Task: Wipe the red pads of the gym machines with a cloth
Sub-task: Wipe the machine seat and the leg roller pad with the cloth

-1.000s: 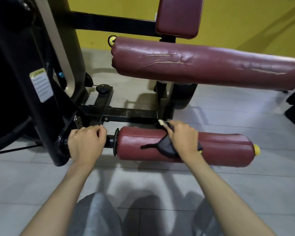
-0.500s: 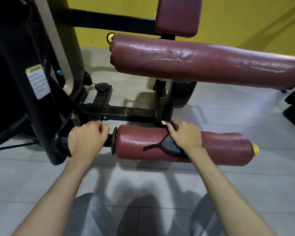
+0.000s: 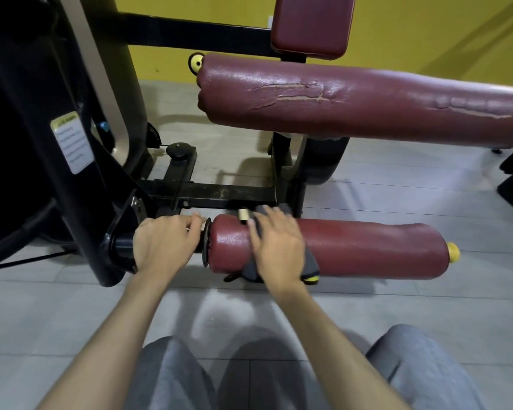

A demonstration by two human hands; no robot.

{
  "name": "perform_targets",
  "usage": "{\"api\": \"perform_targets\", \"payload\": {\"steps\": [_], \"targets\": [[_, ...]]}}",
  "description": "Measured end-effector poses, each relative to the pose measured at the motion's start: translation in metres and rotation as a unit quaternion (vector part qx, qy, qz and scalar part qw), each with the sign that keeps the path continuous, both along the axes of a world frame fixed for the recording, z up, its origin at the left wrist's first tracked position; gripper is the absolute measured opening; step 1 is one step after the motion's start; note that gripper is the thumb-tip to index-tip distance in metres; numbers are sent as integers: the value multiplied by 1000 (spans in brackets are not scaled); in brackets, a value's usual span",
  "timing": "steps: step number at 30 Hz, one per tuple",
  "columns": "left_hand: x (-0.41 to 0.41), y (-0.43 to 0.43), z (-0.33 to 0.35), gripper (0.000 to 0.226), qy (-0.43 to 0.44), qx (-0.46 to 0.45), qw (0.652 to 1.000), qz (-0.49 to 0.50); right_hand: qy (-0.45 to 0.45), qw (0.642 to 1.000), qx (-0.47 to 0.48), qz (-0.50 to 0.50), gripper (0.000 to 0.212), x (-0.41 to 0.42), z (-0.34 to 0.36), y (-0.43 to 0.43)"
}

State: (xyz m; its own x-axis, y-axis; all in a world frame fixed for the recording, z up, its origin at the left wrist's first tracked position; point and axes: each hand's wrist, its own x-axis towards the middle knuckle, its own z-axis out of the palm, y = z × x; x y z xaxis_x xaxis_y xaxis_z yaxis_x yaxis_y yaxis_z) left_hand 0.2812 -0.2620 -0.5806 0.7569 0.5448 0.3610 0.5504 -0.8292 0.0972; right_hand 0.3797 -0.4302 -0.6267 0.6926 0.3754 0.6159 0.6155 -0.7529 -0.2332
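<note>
A low red roller pad [image 3: 367,251] with a yellow end cap lies across the middle of the head view. My right hand [image 3: 276,247] presses a dark grey cloth [image 3: 310,266] flat onto the pad near its left end, fingers spread over it. My left hand [image 3: 163,247] is wrapped around the black bar [image 3: 122,247] just left of the pad. Above hangs a longer red roller pad [image 3: 353,105] with cracked skin. A red rectangular pad [image 3: 311,25] stands upright behind it.
The black machine frame [image 3: 71,143] with a white warning label fills the left side. A black floor beam [image 3: 219,192] runs behind the low pad. Grey tiled floor [image 3: 397,184] lies around, a yellow wall behind. My knees in grey trousers show at the bottom.
My right hand has slid the cloth leftward along the low pad and flattened out over it. My left hand stays on the bar.
</note>
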Motion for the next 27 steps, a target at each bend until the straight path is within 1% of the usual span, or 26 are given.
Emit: {"api": "perform_targets", "payload": {"steps": [2,4,5,6,8,9,13,15,18,20,23,25,27], "targets": [[-1,-2,-2,62,-38,17,999,27,7,999,-5,43,40,-22,-3,45],[0,-4,-3,61,-71,15,996,61,6,997,-8,73,37,-25,-7,62],[1,-4,-3,59,-76,13,994,72,-5,995,-24,94,34,-21,-6,56],[1,-5,-2,58,-78,14,994,78,-18,992,-46,117,35,-14,-5,44],[1,-4,-4,56,-86,18,993,82,-14,987,-80,139,48,2,4,10],[0,-4,-5,56,-92,20,992,84,-11,989,-79,124,50,11,10,-9],[1,-3,-7,58,-104,22,991,80,25,999,-32,-23,43,47,15,-86],[3,-4,-8,58,-116,30,989,81,43,997,-8,-56,40,50,9,-93],[5,-4,-10,54,-121,23,989,80,23,997,7,-67,29,41,5,-64],[6,-3,-10,51,-112,15,990,80,17,998,-7,-58,28,31,3,-34],[4,-4,-8,45,-130,5,989,65,35,999,-33,-9,31,6,-5,25],[2,-5,-6,41,-147,1,988,53,49,998,-26,40,28,-15,-9,69],[1,-5,-4,36,-158,4,986,50,34,996,-22,85,26,-27,-9,95]]}}
